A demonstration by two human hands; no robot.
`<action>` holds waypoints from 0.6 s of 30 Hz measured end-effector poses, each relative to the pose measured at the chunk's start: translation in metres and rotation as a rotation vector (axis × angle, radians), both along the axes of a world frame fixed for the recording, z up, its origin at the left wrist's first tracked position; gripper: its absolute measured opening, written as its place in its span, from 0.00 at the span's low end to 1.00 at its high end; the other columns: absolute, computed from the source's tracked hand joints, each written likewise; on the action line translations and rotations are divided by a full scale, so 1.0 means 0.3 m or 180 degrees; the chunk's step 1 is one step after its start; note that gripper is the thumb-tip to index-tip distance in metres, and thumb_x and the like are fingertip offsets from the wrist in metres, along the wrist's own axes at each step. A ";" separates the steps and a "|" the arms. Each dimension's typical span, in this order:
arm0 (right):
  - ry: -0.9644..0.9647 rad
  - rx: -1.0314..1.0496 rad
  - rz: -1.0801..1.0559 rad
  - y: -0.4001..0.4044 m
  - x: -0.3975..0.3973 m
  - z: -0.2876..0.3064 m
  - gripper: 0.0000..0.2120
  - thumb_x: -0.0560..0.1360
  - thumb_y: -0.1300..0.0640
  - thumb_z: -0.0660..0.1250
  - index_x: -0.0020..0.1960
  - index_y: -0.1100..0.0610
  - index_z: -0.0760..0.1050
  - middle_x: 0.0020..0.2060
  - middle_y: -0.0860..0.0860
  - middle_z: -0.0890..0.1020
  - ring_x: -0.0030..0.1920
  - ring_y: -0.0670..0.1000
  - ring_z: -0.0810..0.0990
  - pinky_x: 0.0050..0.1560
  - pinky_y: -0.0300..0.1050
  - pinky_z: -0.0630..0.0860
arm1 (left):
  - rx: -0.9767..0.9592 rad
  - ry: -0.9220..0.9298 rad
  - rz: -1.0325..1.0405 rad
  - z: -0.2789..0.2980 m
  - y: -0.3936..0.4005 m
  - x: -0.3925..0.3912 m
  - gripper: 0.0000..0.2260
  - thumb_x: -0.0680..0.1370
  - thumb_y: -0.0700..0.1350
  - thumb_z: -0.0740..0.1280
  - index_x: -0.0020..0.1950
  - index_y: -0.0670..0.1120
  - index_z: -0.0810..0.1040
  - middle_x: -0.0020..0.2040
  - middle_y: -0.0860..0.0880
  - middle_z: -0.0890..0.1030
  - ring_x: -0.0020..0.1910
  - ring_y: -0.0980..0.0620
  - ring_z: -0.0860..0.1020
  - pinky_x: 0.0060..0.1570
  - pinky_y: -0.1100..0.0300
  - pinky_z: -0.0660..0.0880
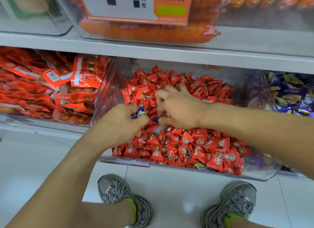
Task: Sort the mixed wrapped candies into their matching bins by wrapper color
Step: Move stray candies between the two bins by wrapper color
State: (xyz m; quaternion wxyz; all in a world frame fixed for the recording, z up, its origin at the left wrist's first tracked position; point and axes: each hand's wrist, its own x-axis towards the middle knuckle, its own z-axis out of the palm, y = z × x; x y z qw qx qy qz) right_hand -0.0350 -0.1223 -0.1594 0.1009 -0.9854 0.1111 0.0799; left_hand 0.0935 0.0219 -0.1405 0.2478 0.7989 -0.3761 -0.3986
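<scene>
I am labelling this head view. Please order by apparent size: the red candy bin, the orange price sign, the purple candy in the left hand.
1. red candy bin
2. orange price sign, cut off at the top edge
3. purple candy in the left hand

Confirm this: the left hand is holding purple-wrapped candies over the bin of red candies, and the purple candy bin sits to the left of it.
One thing is wrong. In the head view the purple candy bin sits to the right of the bin of red candies, not the left. The left hand does hold purple-wrapped candies over it.
</scene>
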 end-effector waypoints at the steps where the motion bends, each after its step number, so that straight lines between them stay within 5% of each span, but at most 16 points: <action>1: -0.0235 0.0129 -0.0235 -0.004 -0.006 0.015 0.11 0.76 0.43 0.66 0.52 0.48 0.81 0.55 0.47 0.73 0.61 0.52 0.66 0.68 0.60 0.60 | -0.0114 0.0172 0.0112 0.005 0.002 0.003 0.09 0.80 0.46 0.65 0.47 0.41 0.79 0.30 0.48 0.79 0.25 0.52 0.72 0.27 0.62 0.71; 4: -0.1126 0.0960 -0.0731 0.023 -0.055 0.086 0.10 0.79 0.46 0.66 0.53 0.50 0.81 0.47 0.46 0.81 0.49 0.48 0.78 0.56 0.48 0.73 | -0.0272 0.0842 0.0325 0.019 0.005 -0.016 0.07 0.81 0.45 0.64 0.50 0.43 0.79 0.35 0.48 0.79 0.32 0.50 0.75 0.36 0.57 0.73; 6: -0.1160 0.1479 -0.0913 0.051 -0.080 0.117 0.07 0.78 0.51 0.69 0.53 0.51 0.82 0.37 0.44 0.83 0.37 0.44 0.82 0.43 0.39 0.77 | -0.0372 0.1410 0.0389 0.021 -0.001 -0.038 0.07 0.81 0.44 0.63 0.52 0.43 0.78 0.37 0.46 0.80 0.33 0.49 0.75 0.32 0.58 0.70; 9: -0.1406 0.1511 -0.1262 0.083 -0.098 0.112 0.06 0.72 0.54 0.75 0.46 0.53 0.79 0.31 0.46 0.82 0.33 0.42 0.82 0.39 0.39 0.79 | -0.0567 0.1972 0.0304 0.021 -0.014 -0.074 0.11 0.81 0.47 0.63 0.53 0.40 0.77 0.39 0.43 0.78 0.32 0.50 0.74 0.24 0.64 0.62; 14: -0.1389 0.1341 -0.1115 0.117 -0.090 0.098 0.08 0.67 0.60 0.76 0.36 0.54 0.77 0.30 0.44 0.80 0.33 0.44 0.80 0.35 0.35 0.74 | -0.0762 0.2059 0.0059 0.008 -0.013 -0.102 0.24 0.78 0.59 0.59 0.51 0.36 0.75 0.39 0.41 0.76 0.30 0.52 0.72 0.23 0.65 0.60; 18: -0.1018 0.1907 -0.1025 0.085 -0.147 0.112 0.06 0.71 0.59 0.76 0.44 0.53 0.80 0.40 0.44 0.84 0.40 0.40 0.83 0.45 0.39 0.80 | -0.0520 0.1258 0.0372 0.008 -0.019 -0.067 0.19 0.82 0.56 0.59 0.48 0.40 0.76 0.34 0.46 0.79 0.28 0.50 0.71 0.28 0.63 0.68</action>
